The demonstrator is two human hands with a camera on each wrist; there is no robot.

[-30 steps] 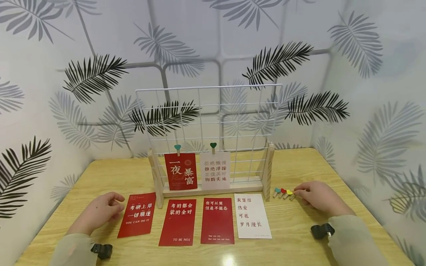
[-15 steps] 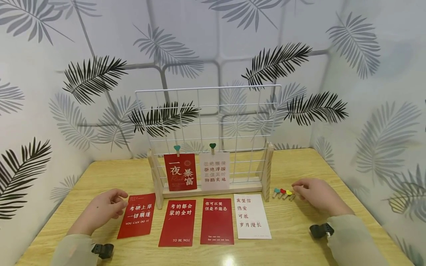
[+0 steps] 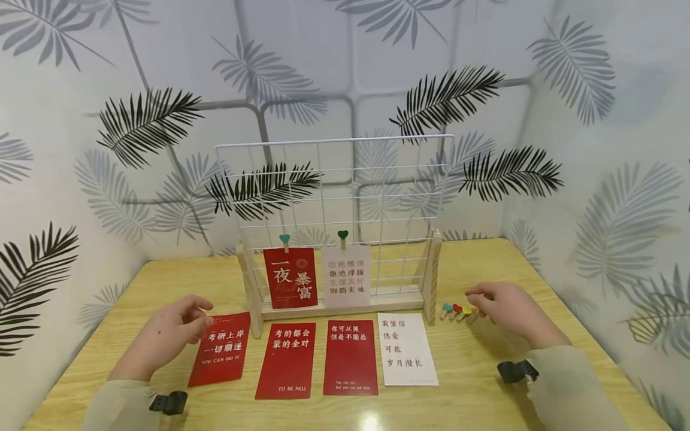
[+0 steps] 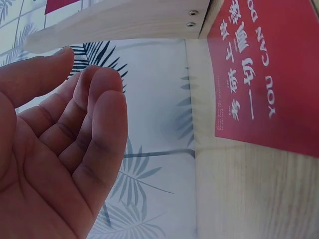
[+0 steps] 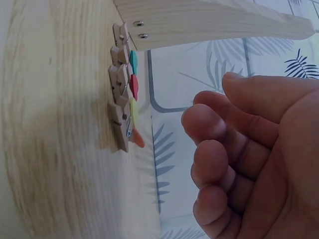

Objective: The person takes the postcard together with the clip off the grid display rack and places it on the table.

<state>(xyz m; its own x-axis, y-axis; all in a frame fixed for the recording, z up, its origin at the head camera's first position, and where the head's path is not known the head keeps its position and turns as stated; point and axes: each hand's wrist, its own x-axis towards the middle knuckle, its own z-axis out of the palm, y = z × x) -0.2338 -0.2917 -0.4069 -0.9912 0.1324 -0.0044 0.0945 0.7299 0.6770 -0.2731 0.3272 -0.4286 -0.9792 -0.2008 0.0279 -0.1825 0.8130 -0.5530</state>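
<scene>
My left hand (image 3: 164,335) hovers at the left edge of a red card (image 3: 220,366) with white lettering, fingers loosely bent and holding nothing. In the left wrist view that card (image 4: 279,74) lies flat beyond the fingertips. My right hand (image 3: 509,311), relaxed and without anything in its grasp, is raised close by a row of small wooden clothespins (image 3: 457,310). Teal, red, yellow and orange heads top these clothespins (image 5: 119,82) in the right wrist view, where the fingers curl loosely apart from them.
A white wire grid rack (image 3: 380,191) on a wooden stand (image 3: 345,310) holds a clipped red card (image 3: 291,293) and a clipped white card (image 3: 347,299). Before it lie two more red cards (image 3: 286,365) and a white card (image 3: 408,353) on the wooden table (image 3: 453,407).
My left hand has moved right and slightly up, now partly over the edge of the leftmost red card. My right hand has lifted a little and shifted left, towards the clothespins.
</scene>
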